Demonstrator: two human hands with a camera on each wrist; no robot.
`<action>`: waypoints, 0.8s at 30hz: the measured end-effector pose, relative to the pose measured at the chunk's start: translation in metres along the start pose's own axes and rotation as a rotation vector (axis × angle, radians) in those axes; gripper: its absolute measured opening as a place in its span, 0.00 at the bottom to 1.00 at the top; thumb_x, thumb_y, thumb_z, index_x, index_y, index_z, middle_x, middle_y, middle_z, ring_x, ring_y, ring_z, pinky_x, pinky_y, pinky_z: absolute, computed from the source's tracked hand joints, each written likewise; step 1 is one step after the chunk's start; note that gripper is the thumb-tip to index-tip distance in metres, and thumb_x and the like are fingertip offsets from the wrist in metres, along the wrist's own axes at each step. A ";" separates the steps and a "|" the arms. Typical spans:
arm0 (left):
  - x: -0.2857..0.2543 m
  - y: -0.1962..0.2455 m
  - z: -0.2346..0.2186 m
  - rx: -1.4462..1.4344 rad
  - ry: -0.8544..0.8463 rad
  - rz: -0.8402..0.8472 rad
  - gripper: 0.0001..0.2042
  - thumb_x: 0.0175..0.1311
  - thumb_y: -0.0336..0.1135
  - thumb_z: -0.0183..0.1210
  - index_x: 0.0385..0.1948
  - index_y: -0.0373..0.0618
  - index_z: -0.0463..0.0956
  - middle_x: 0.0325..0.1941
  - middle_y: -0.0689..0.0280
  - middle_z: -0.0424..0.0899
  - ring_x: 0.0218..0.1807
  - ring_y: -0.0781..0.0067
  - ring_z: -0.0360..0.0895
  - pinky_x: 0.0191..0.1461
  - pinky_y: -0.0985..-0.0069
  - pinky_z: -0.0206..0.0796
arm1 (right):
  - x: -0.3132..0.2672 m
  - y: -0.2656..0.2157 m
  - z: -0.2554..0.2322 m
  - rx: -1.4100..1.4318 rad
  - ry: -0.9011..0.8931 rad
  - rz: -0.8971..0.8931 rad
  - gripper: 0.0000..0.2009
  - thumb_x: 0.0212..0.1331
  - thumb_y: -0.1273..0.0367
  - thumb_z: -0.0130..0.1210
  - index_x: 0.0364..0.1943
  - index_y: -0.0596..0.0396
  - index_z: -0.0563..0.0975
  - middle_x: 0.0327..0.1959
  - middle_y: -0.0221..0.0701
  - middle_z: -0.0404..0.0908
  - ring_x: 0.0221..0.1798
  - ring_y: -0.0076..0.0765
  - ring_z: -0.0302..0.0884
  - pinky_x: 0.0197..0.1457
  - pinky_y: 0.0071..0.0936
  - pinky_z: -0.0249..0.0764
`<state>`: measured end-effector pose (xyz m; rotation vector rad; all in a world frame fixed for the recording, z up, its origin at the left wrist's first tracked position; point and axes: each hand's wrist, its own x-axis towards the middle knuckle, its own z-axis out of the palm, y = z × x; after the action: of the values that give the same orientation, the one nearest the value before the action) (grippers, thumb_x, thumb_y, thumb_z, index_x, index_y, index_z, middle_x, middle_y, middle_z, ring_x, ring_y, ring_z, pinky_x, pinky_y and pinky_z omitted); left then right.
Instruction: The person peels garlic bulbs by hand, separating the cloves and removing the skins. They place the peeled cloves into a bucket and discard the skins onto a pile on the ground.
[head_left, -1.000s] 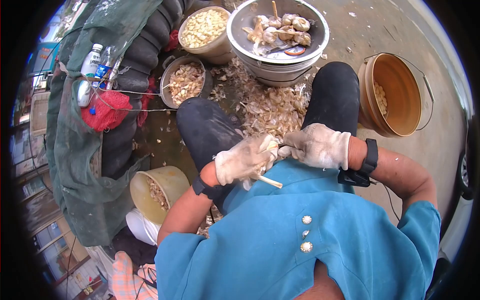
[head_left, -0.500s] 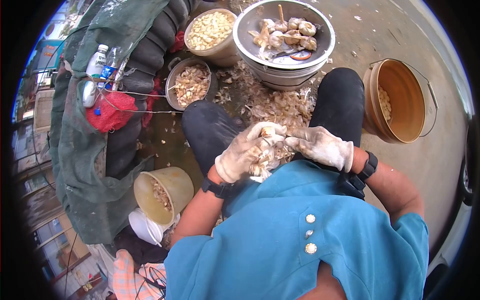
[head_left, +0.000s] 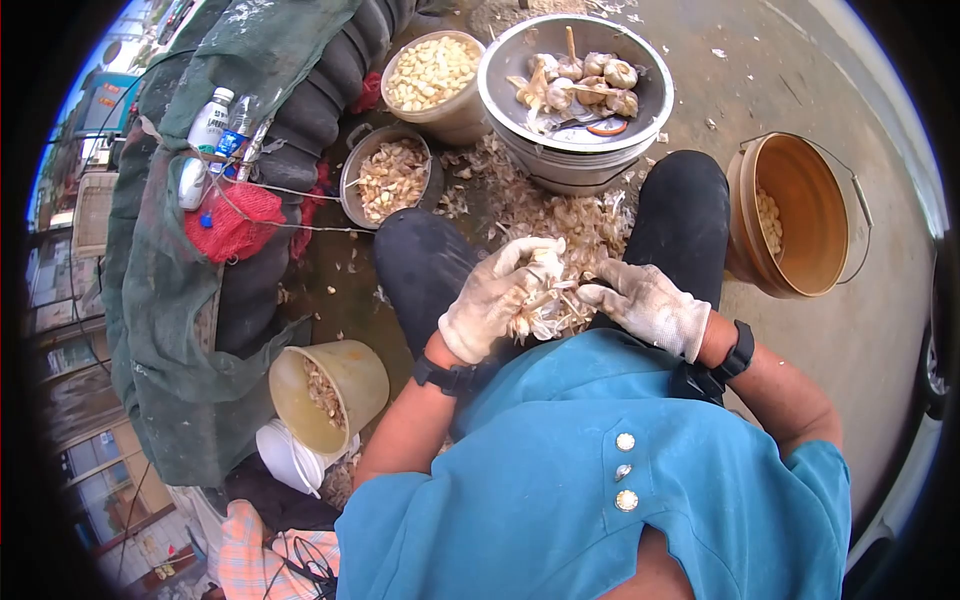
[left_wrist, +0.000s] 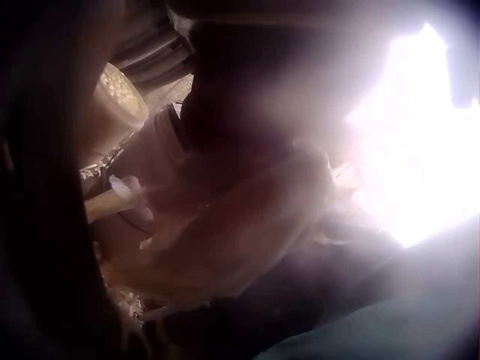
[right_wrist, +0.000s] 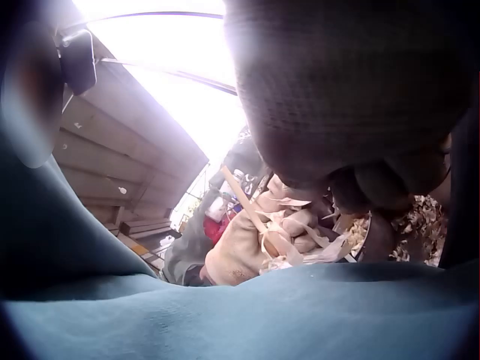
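My gloved left hand (head_left: 490, 305) grips a garlic bulb (head_left: 545, 308) with loose, papery skin, above the lap. In the right wrist view a pale stalk (right_wrist: 244, 196) stands out from the bulb beside the left hand's curled fingers. Just right of the bulb is my gloved right hand (head_left: 655, 308), its thumb and forefinger pointing at the torn skin. The right fingers look bent in the right wrist view; I cannot tell whether they hold something. A heap of garlic skins (head_left: 570, 225) lies on the ground between the knees.
Ahead stands a metal basin (head_left: 655, 80) of whole garlic bulbs on a bucket. Left of it are a tub (head_left: 470, 105) of peeled cloves and a pot (head_left: 432, 190) of unpeeled cloves. A brown bucket (head_left: 825, 215) stands right, a cream bucket (head_left: 365, 380) left.
The hands have drawn apart slightly, the right one backing off from the bulb. The stalk that pointed toward the lap is out of sight in the head view, and more loose skin shows.
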<state>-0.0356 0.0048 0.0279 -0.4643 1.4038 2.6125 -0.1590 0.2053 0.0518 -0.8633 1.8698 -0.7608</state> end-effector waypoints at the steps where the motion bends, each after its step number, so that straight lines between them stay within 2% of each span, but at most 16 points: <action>1: 0.000 -0.001 -0.002 0.000 -0.001 0.004 0.27 0.65 0.44 0.59 0.59 0.34 0.68 0.49 0.64 0.78 0.50 0.76 0.76 0.58 0.77 0.67 | 0.001 -0.004 -0.001 0.048 0.068 0.020 0.18 0.68 0.55 0.50 0.43 0.58 0.76 0.35 0.48 0.79 0.42 0.57 0.78 0.46 0.44 0.74; 3: -0.001 0.000 -0.004 0.006 -0.060 0.020 0.27 0.64 0.44 0.59 0.59 0.35 0.69 0.49 0.65 0.78 0.50 0.76 0.75 0.57 0.77 0.67 | 0.002 0.001 0.002 0.025 0.134 -0.046 0.17 0.67 0.56 0.51 0.42 0.58 0.74 0.34 0.48 0.79 0.41 0.58 0.78 0.44 0.45 0.74; 5: -0.005 0.005 0.003 0.028 -0.050 0.028 0.24 0.64 0.42 0.58 0.58 0.36 0.69 0.48 0.65 0.78 0.50 0.77 0.75 0.56 0.78 0.67 | 0.003 0.002 0.006 -0.148 0.262 -0.181 0.16 0.67 0.57 0.53 0.42 0.58 0.74 0.33 0.48 0.79 0.40 0.58 0.79 0.43 0.46 0.74; 7: -0.009 0.011 0.009 0.050 -0.044 0.032 0.23 0.65 0.40 0.58 0.58 0.37 0.70 0.48 0.66 0.78 0.49 0.78 0.75 0.54 0.80 0.67 | 0.002 -0.006 0.003 -0.195 0.237 -0.167 0.15 0.66 0.58 0.53 0.42 0.57 0.74 0.32 0.47 0.79 0.39 0.57 0.79 0.43 0.46 0.74; 9: -0.012 0.014 0.011 0.190 0.062 -0.069 0.19 0.65 0.34 0.57 0.56 0.39 0.72 0.47 0.67 0.79 0.47 0.80 0.74 0.52 0.82 0.68 | 0.000 -0.016 -0.001 -0.246 0.216 -0.150 0.14 0.66 0.58 0.53 0.42 0.56 0.74 0.31 0.47 0.79 0.39 0.57 0.79 0.42 0.47 0.74; 10: -0.013 0.012 0.007 0.188 0.059 -0.066 0.19 0.65 0.34 0.57 0.56 0.39 0.72 0.47 0.67 0.79 0.47 0.80 0.74 0.52 0.82 0.68 | -0.001 -0.021 -0.002 -0.308 0.204 -0.161 0.14 0.66 0.58 0.54 0.42 0.55 0.74 0.28 0.46 0.78 0.36 0.58 0.78 0.39 0.47 0.74; 11: -0.015 0.009 0.003 0.324 0.050 -0.034 0.18 0.65 0.33 0.57 0.56 0.40 0.72 0.47 0.68 0.79 0.47 0.81 0.74 0.51 0.82 0.68 | -0.002 -0.024 -0.001 -0.370 0.191 -0.173 0.14 0.65 0.58 0.55 0.41 0.55 0.73 0.26 0.45 0.77 0.34 0.59 0.78 0.36 0.47 0.74; 12: -0.016 0.006 0.001 0.461 0.042 -0.001 0.17 0.66 0.31 0.57 0.56 0.40 0.73 0.47 0.68 0.79 0.46 0.82 0.74 0.50 0.83 0.68 | -0.003 -0.026 0.001 -0.375 0.191 -0.174 0.14 0.65 0.58 0.55 0.41 0.55 0.73 0.26 0.45 0.77 0.34 0.59 0.78 0.36 0.47 0.74; 16: -0.024 0.002 -0.002 0.542 0.047 0.031 0.17 0.65 0.32 0.58 0.55 0.40 0.73 0.46 0.69 0.79 0.46 0.83 0.73 0.50 0.82 0.68 | -0.003 -0.026 0.013 -0.460 0.174 -0.205 0.14 0.64 0.58 0.56 0.39 0.55 0.73 0.26 0.44 0.77 0.34 0.58 0.78 0.36 0.46 0.74; 19: -0.027 -0.001 -0.007 0.607 0.011 0.072 0.16 0.66 0.34 0.58 0.54 0.41 0.74 0.44 0.69 0.78 0.45 0.81 0.74 0.50 0.79 0.68 | -0.003 -0.029 0.017 -0.491 0.155 -0.194 0.14 0.65 0.58 0.55 0.38 0.55 0.72 0.26 0.43 0.78 0.34 0.57 0.78 0.37 0.46 0.74; 21: -0.032 0.009 -0.003 0.962 -0.019 0.177 0.16 0.64 0.36 0.58 0.52 0.42 0.74 0.42 0.65 0.78 0.45 0.73 0.75 0.50 0.75 0.68 | -0.004 -0.032 0.020 -0.513 0.133 -0.173 0.14 0.65 0.58 0.55 0.38 0.55 0.72 0.27 0.43 0.78 0.34 0.56 0.78 0.37 0.45 0.74; 22: -0.034 0.011 -0.002 0.961 -0.020 0.179 0.16 0.64 0.36 0.58 0.52 0.42 0.74 0.42 0.65 0.78 0.45 0.73 0.75 0.50 0.75 0.68 | -0.005 -0.034 0.022 -0.521 0.129 -0.178 0.14 0.65 0.58 0.55 0.37 0.55 0.71 0.27 0.43 0.78 0.34 0.56 0.78 0.37 0.45 0.74; 24: -0.037 0.013 -0.001 1.074 -0.038 0.226 0.16 0.63 0.36 0.57 0.51 0.43 0.75 0.42 0.59 0.77 0.45 0.63 0.76 0.50 0.70 0.68 | -0.005 -0.034 0.026 -0.533 0.126 -0.183 0.14 0.65 0.58 0.54 0.36 0.55 0.71 0.28 0.43 0.78 0.35 0.55 0.79 0.37 0.45 0.74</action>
<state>-0.0043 -0.0026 0.0499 -0.0921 2.6021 1.5583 -0.1256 0.1865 0.0709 -1.3591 2.1685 -0.4294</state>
